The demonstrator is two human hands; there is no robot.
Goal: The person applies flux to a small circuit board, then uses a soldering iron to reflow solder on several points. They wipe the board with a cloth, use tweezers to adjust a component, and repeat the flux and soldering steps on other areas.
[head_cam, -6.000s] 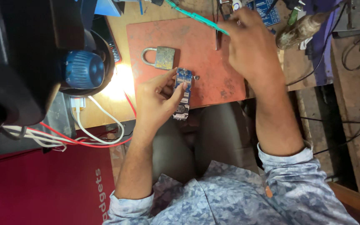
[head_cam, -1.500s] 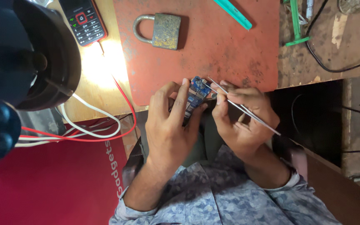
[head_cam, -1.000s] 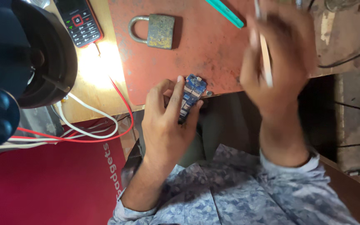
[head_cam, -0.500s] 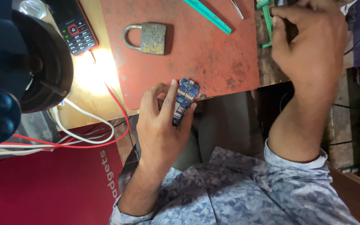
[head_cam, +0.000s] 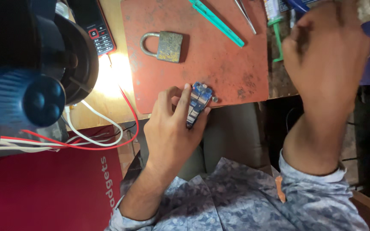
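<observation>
While the left hand [head_cam: 172, 128] pinched a small blue circuit board [head_cam: 197, 102] between its thumb and fingers, the board stood at the near edge of the rust-red mat [head_cam: 219, 55], its far end just over the mat's rim. That hand was closed narrowly around the board's sides, the fingers lying along its length.

The right hand [head_cam: 326, 55] was raised well apart from the board, off to the right and farther away, over the edge of the wooden surface [head_cam: 108, 85]. Its fingers were curled inward; whether they held anything could not be told, since only the back of the hand showed.

On the mat, beyond the board, lay a tarnished padlock [head_cam: 163, 45], and farther off a teal tool [head_cam: 217, 21] lay slantwise beside metal tweezers [head_cam: 245, 15]. A green-capped tube [head_cam: 275, 25] lay just past the mat's right edge, near the right hand. To the left of the mat lay a black keypad phone [head_cam: 95, 28] beside a bright patch of lamplight, with red and white wires [head_cam: 103, 137] looping across the surface near the left wrist.
</observation>
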